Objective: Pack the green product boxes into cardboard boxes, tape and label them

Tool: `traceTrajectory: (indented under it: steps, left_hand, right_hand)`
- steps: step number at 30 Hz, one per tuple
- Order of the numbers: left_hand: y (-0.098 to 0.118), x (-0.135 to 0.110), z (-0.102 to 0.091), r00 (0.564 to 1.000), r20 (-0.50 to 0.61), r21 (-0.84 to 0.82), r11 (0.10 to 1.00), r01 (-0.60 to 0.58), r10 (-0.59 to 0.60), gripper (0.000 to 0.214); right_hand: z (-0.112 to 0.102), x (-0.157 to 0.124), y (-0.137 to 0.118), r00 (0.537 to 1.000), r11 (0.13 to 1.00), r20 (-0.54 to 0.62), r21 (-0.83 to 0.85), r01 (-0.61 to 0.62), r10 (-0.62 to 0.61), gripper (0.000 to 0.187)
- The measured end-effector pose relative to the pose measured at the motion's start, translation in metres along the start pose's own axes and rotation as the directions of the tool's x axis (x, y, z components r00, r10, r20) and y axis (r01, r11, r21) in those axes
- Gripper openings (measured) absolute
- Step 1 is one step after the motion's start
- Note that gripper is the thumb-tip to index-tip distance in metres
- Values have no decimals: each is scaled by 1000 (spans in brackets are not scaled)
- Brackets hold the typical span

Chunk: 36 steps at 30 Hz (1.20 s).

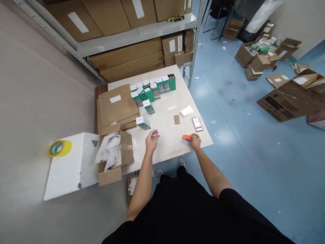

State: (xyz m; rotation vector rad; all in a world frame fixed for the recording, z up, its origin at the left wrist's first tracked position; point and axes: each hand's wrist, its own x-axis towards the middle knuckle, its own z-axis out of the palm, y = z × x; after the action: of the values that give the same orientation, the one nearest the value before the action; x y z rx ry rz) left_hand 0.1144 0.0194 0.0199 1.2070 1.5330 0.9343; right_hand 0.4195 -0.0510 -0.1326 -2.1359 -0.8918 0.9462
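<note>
Tape dispenser point(187, 138), at the near right corner of the table point(167, 137), in the clamped fingers of the right hand point(196, 142). Probably light and stiff, with slick tape (and likely a sharp cutting edge); best held by the roll end, clear of the orange front. Left hand point(151, 140): empty, with fingers loosely curled, slightly apart.

Tape dispenser point(187, 138) — orange and yellow, held sideways near the right corner of the table point(165, 149); box point(144, 123) — green, white-topped, closed, standing upright farther left
</note>
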Motion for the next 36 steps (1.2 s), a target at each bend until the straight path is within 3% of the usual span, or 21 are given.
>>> traceTrajectory:
  steps: [5, 9, 13, 19, 24, 29, 36]
  left_hand:
    - [14, 5, 3, 999, -33, -27, 999, -25, 24, 36]
    - [24, 3, -9, 995, -76, -52, 996, -74, 70, 33]
    - [26, 2, -44, 990, -112, -64, 994, -94, 86, 36]
    - [13, 21, -123, 970, -219, -112, 984, -137, 110, 46]
    - [9, 69, -189, 961, -254, -148, 978, -147, 107, 55]
    - [1, 130, -248, 965, -236, -163, 974, -157, 116, 57]
    - [-48, 232, -329, 970, -184, -131, 974, -183, 158, 57]
  right_hand:
    - [1, 4, -56, 984, 983, 61, -71, 172, -168, 43]
    - [18, 2, -123, 917, 926, 130, 36, 375, -376, 50]
    - [52, -11, -188, 839, 867, 222, 147, 476, -498, 51]
    - [118, -38, -267, 715, 771, 289, 236, 592, -637, 52]
    - [178, -48, -332, 667, 733, 309, 216, 645, -678, 53]
    - [238, -41, -385, 590, 665, 348, 152, 732, -729, 60]
    - [322, -17, -429, 494, 570, 437, 53, 820, -751, 65]
